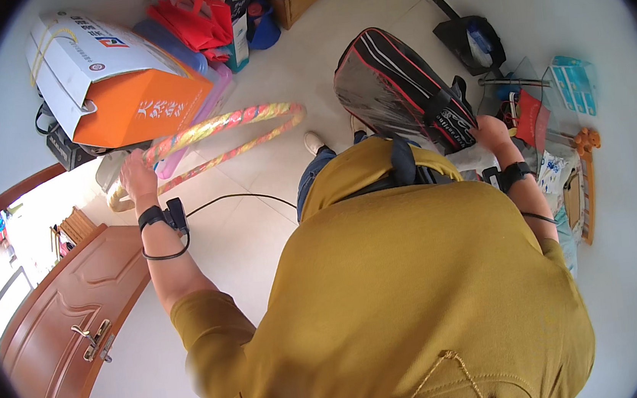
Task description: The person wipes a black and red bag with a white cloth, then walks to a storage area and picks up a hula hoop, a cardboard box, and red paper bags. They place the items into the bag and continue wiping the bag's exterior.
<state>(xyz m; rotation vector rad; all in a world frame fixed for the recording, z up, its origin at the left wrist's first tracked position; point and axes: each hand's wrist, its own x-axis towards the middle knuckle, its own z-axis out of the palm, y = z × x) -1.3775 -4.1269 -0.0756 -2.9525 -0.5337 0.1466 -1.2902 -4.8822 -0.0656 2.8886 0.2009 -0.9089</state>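
Observation:
My left hand (138, 176) is closed around a hula hoop (214, 127) wrapped in yellow, pink and blue patterned tape. The hoop reaches forward and to the right above the tiled floor, seen nearly edge-on. On the other side, my right hand (490, 132) grips the near end of a black zipped bag (402, 87) with red piping, a clear plastic side panel and printed lettering. That bag hangs tilted in front of my legs. What is inside it cannot be told through the glare. Straps with small devices circle both wrists.
A white and orange carton (136, 101) is piled on plastic bins at left, near red bags (198, 23). A black dustpan (470, 40) stands far right. Closer are a glass shelf (514, 85), a tissue pack (572, 85) and a wooden rack (588, 196). A brown door (76, 314) stands open.

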